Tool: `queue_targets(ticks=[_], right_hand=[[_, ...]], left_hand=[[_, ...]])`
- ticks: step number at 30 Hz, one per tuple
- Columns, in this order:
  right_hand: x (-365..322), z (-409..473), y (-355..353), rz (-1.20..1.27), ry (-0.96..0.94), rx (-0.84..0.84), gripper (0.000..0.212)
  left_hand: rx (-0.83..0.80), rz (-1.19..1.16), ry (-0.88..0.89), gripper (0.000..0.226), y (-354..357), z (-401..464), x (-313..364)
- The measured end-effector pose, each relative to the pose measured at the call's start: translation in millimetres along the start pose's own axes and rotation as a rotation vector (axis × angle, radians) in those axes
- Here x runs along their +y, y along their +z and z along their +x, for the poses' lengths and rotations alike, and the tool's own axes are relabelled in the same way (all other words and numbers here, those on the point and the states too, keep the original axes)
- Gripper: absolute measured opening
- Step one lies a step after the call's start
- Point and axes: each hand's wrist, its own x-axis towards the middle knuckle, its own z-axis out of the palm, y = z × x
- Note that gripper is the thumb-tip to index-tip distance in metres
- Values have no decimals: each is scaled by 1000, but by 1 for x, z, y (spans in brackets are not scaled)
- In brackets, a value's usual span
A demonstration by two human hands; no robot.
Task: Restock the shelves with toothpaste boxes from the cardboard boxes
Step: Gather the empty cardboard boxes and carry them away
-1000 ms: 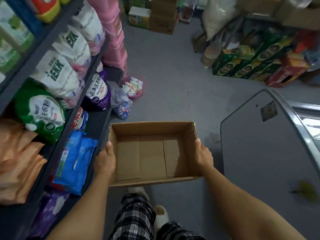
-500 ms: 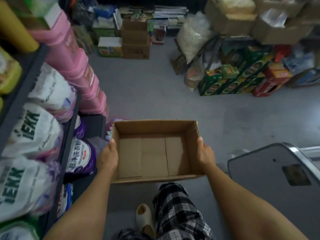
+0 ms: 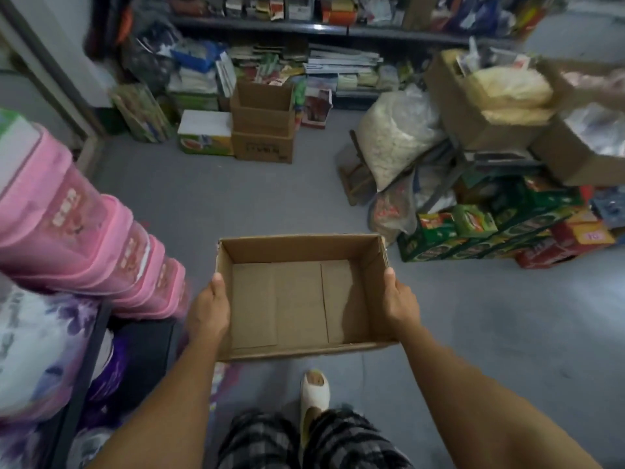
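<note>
I carry an open brown cardboard box [image 3: 297, 299] in front of me above the grey floor; its inside shows only the bare folded bottom flaps. My left hand [image 3: 208, 311] grips its left wall, thumb over the rim. On the opposite wall my right hand [image 3: 399, 301] holds the same way. No toothpaste boxes are visible. A shelf [image 3: 84, 363] stands at my left, with pink packs [image 3: 88, 238] and white-and-purple bags [image 3: 37, 346] on it.
Stacked cardboard boxes [image 3: 263, 125] and a white-topped carton [image 3: 204, 133] stand on the floor ahead. To the right lie a plastic sack [image 3: 392, 140], green drink cartons [image 3: 473, 228] and brown boxes [image 3: 480, 103]. A cluttered shelf [image 3: 338, 28] lines the back wall. My sandalled foot [image 3: 314, 390] is below the box.
I have walked forward along the aisle with the box; the view lifted toward the back wall, the grey cabinet at right left the view, and both hands kept their hold.
</note>
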Motion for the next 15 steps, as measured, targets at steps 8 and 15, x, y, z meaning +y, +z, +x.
queue_targets(ticks=[8,15], right_hand=[[-183,161,22,11,-28,-2,75],[-356,300,64,55,-16,40,74]], left_hand=[[51,-6,16,64,-2,191,138],[16,-24,93,64,-21,392,271]])
